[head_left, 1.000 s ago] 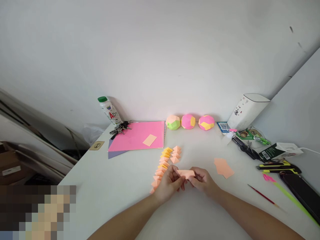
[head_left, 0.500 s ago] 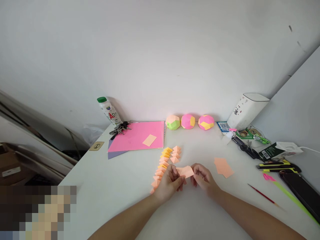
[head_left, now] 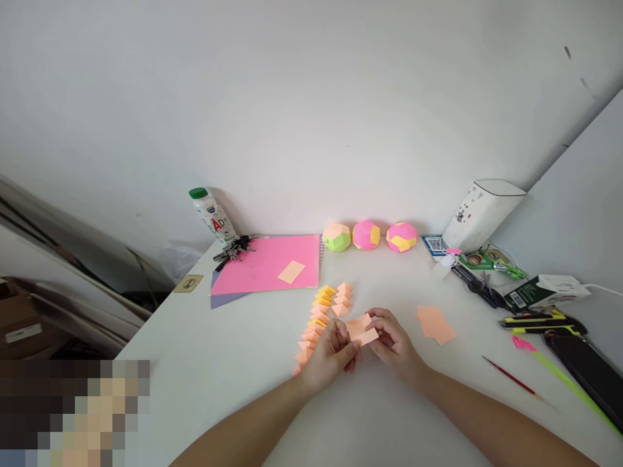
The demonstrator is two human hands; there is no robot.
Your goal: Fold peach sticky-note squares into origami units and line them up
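Note:
A small peach paper (head_left: 363, 329) with folded long edges is held between my two hands, above the table. My left hand (head_left: 332, 353) pinches its left end between thumb and fingers. At its right end, my right hand (head_left: 393, 342) grips the edge with thumb and fingertips. Just behind and left of my left hand runs a row of folded peach and orange paper pieces (head_left: 318, 311), partly hidden by that hand. A shorter stack of folded peach pieces (head_left: 342, 299) stands beside it. Loose peach sheets (head_left: 435, 324) lie to the right of my right hand.
Three paper balls (head_left: 366, 235) stand along the wall. At back left are a pink sheet (head_left: 263, 263) with a peach paper (head_left: 292, 272) on it, keys (head_left: 234, 250) and a bottle (head_left: 214, 217). Rightward lie a thin brush (head_left: 511, 375), cutters (head_left: 542, 323), a box (head_left: 545, 293) and a white container (head_left: 481, 217).
My right hand has shifted its fingers up along the paper's right end. The paper, wavy before, now shows a raised back edge and a flat folded strip in front.

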